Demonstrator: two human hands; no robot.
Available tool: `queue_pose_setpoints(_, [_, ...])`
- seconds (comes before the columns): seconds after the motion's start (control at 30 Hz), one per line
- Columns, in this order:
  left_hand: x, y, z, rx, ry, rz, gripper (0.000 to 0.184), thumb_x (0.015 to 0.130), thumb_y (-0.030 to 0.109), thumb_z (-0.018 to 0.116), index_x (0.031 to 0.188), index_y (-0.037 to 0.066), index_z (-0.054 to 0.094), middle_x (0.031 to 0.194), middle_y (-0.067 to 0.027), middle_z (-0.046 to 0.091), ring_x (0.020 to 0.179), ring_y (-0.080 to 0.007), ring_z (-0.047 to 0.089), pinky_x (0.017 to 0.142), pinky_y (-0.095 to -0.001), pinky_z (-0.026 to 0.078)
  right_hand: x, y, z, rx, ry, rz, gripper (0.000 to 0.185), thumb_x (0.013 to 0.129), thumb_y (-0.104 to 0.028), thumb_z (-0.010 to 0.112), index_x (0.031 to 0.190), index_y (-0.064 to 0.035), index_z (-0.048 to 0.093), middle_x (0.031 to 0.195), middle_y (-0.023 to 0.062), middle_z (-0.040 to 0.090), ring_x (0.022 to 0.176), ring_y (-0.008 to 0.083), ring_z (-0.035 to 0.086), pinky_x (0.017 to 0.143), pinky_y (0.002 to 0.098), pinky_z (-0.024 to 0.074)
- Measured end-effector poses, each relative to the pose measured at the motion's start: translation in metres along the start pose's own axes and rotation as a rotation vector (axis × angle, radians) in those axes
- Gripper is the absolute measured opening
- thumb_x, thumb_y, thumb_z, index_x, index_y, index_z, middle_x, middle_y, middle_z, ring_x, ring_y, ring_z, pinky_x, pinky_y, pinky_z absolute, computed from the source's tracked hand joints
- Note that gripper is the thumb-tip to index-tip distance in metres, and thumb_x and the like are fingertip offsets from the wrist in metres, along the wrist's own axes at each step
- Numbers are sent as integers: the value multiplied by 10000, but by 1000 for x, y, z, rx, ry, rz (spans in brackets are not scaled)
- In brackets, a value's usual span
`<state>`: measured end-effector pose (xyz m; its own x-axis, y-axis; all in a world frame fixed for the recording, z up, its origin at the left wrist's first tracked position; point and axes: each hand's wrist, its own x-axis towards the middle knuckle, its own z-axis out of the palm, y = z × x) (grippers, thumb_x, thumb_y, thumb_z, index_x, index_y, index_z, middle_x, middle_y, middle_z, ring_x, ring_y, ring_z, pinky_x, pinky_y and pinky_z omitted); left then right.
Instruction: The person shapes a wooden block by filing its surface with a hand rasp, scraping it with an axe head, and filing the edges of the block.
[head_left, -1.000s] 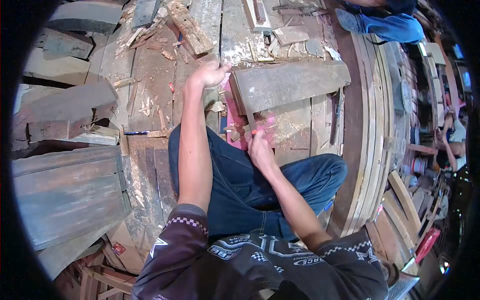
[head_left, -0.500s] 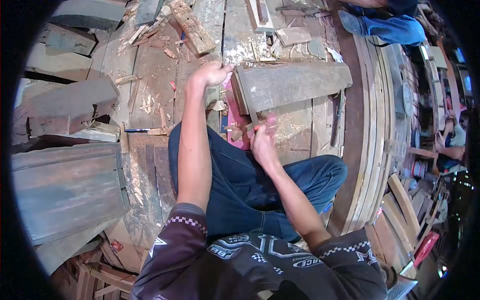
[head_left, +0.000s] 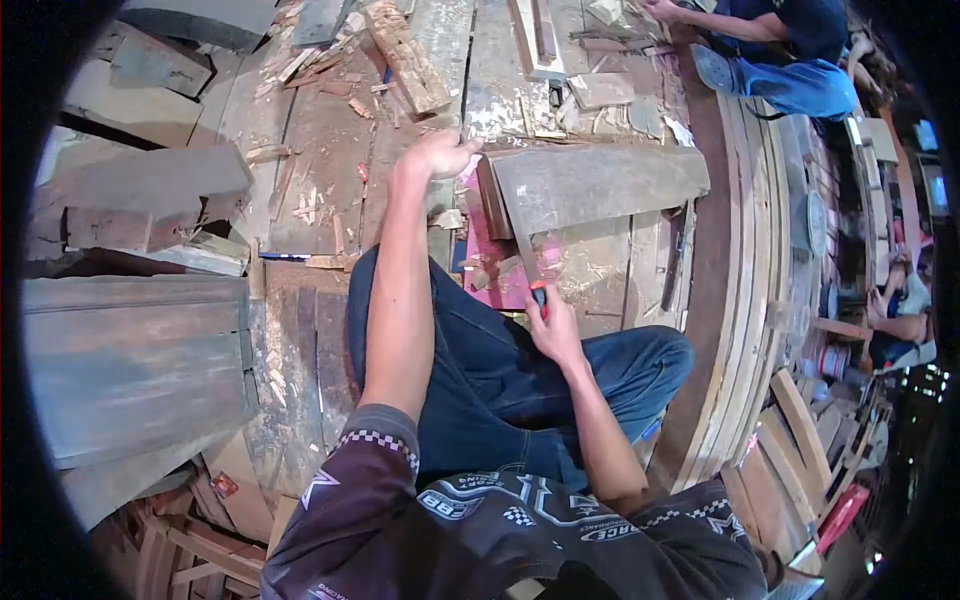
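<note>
Floorboards [head_left: 325, 150] carry the board [head_left: 610, 185] at one o'clock; the left hand [head_left: 440, 156], partly closed by its ten-o'clock corner, should steady it while the right hand [head_left: 556, 328] grips the red-handled tool [head_left: 529, 258], ideally stroking evenly.

I'm standing in what looks like a woodworking shop, with a worn plank floor [head_left: 400, 160] scattered with wood chips [head_left: 310, 205] and small offcuts [head_left: 603, 90]. Thick cut blocks [head_left: 150, 190] of wood crowd one side above a broad weathered panel [head_left: 140, 330], while long boards [head_left: 735, 300] lie side by side across the other, with curved wooden pieces [head_left: 800, 415] leaning beyond them. Right on the floor a seated person is holding a red-and-black-handled tool [head_left: 530, 265] against a big tapered timber [head_left: 610, 185], and other people [head_left: 790, 70] sit farther off among more wood.
</note>
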<state>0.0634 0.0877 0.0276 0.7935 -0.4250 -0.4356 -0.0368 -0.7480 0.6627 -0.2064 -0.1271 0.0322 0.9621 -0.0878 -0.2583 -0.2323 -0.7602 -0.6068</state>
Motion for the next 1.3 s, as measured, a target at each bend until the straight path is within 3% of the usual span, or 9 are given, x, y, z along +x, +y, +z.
queue_pose_setpoints(0.07, [5, -3, 5, -4, 36, -45, 695, 969, 558, 428, 1285, -50, 542, 1300, -289, 554, 1256, -384, 512, 1056, -407, 397, -3, 8, 4, 435, -121, 203, 206, 959, -182, 588, 1074, -29, 511, 632, 138, 609, 485, 222, 604, 431, 357, 472])
queue_pose_setpoints(0.17, [-1, 5, 3, 5, 46, -31, 708, 967, 569, 420, 1270, -58, 550, 1304, -287, 550, 1267, -380, 505, 1063, -405, 391, -4, -4, 6, 677, -155, 270, 151, 971, -141, 571, 1069, -40, 514, 636, 74, 599, 463, 135, 571, 370, 280, 431])
queue_pose_setpoints(0.27, [4, -4, 5, -1, 49, -23, 711, 970, 566, 415, 1319, -47, 506, 1355, -278, 508, 1309, -367, 462, 1090, -393, 364, -1, -8, 1, 679, -229, 368, 148, 986, -150, 545, 1078, -41, 511, 651, 83, 602, 459, 133, 568, 360, 277, 412])
queue_pose_setpoints(0.47, [-2, 2, 1, -25, 16, -43, 713, 981, 541, 408, 1410, -28, 416, 1443, -254, 430, 1375, -348, 387, 1134, -376, 312, -10, 7, 10, 153, 112, 47, 195, 963, -233, 574, 1004, -43, 576, 633, 217, 572, 554, 389, 623, 483, 423, 415])
queue_pose_setpoints(0.57, [-6, 7, -2, -6, 11, -74, 711, 981, 545, 407, 1414, -20, 418, 1439, -252, 437, 1371, -348, 392, 1134, -374, 312, -20, -5, 3, 115, 56, 106, 189, 958, -235, 583, 1005, -53, 569, 616, 246, 564, 595, 431, 617, 488, 446, 419])
queue_pose_setpoints(0.8, [-4, 4, -2, -30, -8, -70, 693, 983, 546, 406, 1374, -23, 468, 1409, -272, 462, 1349, -352, 422, 1114, -386, 334, -24, 1, 20, 73, 146, 71, 163, 936, -184, 594, 967, -28, 559, 661, 249, 600, 642, 448, 623, 518, 496, 437])
queue_pose_setpoints(1.03, [0, 1, 2, -34, 21, -48, 677, 981, 541, 416, 1342, -25, 501, 1378, -274, 495, 1321, -358, 455, 1096, -386, 354, -17, 18, 38, 21, 60, 119, 283, 926, -170, 568, 1022, 8, 370, 723, 344, 588, 723, 535, 590, 617, 589, 418])
queue_pose_setpoints(1.17, [10, -11, 12, -9, 116, -28, 669, 977, 543, 426, 1314, -26, 524, 1349, -276, 520, 1299, -365, 478, 1083, -392, 368, -16, 17, 42, 56, 53, 132, 261, 945, -197, 563, 1019, 35, 469, 713, 322, 598, 716, 506, 607, 615, 567, 436])
queue_pose_setpoints(1.3, [0, 2, -1, -38, -13, -44, 676, 976, 542, 427, 1349, -19, 492, 1379, -277, 491, 1327, -361, 446, 1098, -393, 353, -15, 16, 41, 39, 72, 74, 267, 967, -225, 550, 1000, 39, 571, 699, 296, 607, 705, 470, 626, 611, 546, 451])
